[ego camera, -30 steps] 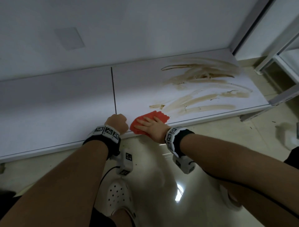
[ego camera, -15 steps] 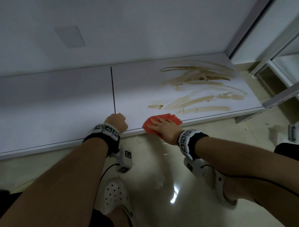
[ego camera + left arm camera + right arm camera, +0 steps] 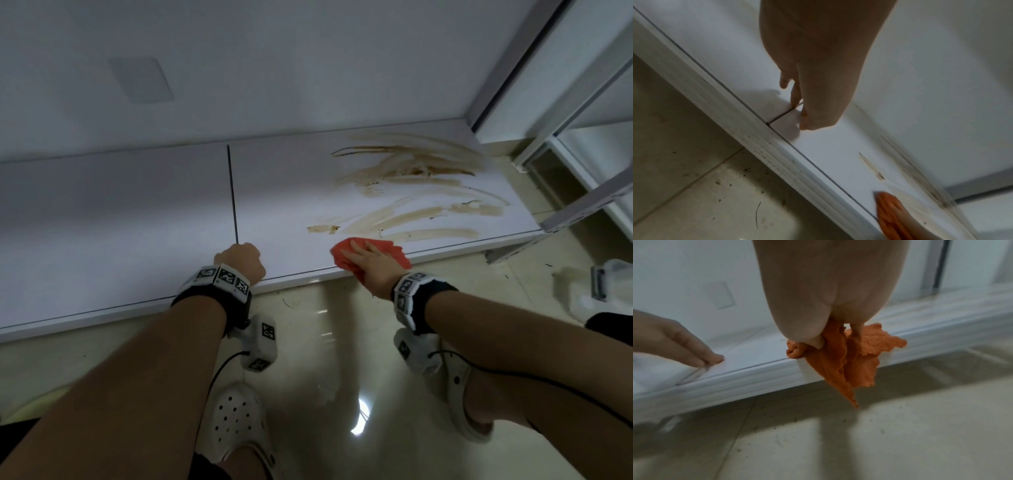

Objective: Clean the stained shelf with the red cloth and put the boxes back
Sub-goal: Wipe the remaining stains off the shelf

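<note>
a pale glossy tiled floor [image 3: 329, 342] runs under a low white shelf [image 3: 120, 212] set against a white wall, and the person's 2 bare forearms reach down to the shelf's front edge. the right hand [image 3: 371, 265] lies flat with straight fingers on the red cloth [image 3: 390, 248], pressing it to the shelf at the front lip; in the right wrist view part of the cloth [image 3: 840, 363] hangs crumpled over the edge toward the floor, and the thumb tip seems to catch a fold of it. just beyond the right hand's fingertips and spreading away to its right are brown smeared stains [image 3: 411, 192], long streaks across that end of the shelf, with 1 small smear lying just ahead of the cloth. the left hand [image 3: 241, 262] sits to the left of the right hand, apart from it, fingers curled under with the fingertips [image 3: 795, 99] touching the shelf where a thin dark seam [image 3: 233, 192] between 2 shelf panels meets the front edge; it holds nothing. below the hands on the floor are the person's feet in white perforated clogs [image 3: 236, 421]. far to the right of the right hand a metal rack frame [image 3: 582, 205] stands on the floor, and something whitish lies on the tiles near it, too blurred to tell.
</note>
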